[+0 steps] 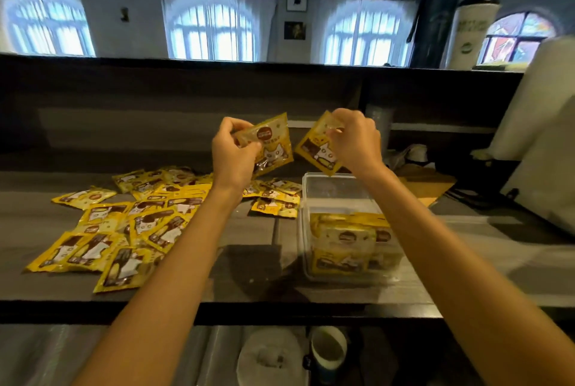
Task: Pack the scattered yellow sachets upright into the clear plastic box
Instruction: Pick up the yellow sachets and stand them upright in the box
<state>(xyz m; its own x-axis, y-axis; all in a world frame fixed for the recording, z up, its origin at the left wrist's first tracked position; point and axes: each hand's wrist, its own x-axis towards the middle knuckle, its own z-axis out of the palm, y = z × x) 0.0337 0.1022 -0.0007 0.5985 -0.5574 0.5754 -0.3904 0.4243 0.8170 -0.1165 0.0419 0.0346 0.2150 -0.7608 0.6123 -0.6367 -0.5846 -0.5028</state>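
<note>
grey table (255, 261) across middle of frame. scattered yellow sachets (124, 230), lying flat at centre left, overlapping, more than fifteen, exact count not possible. one clear plastic box (336, 186) at centre right, some packed sachets (345, 245) standing upright in its near end, number unclear. two hands raised above table: left hand (231, 152) pinches one sachet (273, 146) at upper corner; right hand (357, 140) pinches second sachet (317, 152), its low corner over far rim of box. one cup (328, 351) at bottom centre, below table edge.

Scattered yellow sachets (102, 214) lie left of the part-filled clear box (334, 193).
</note>
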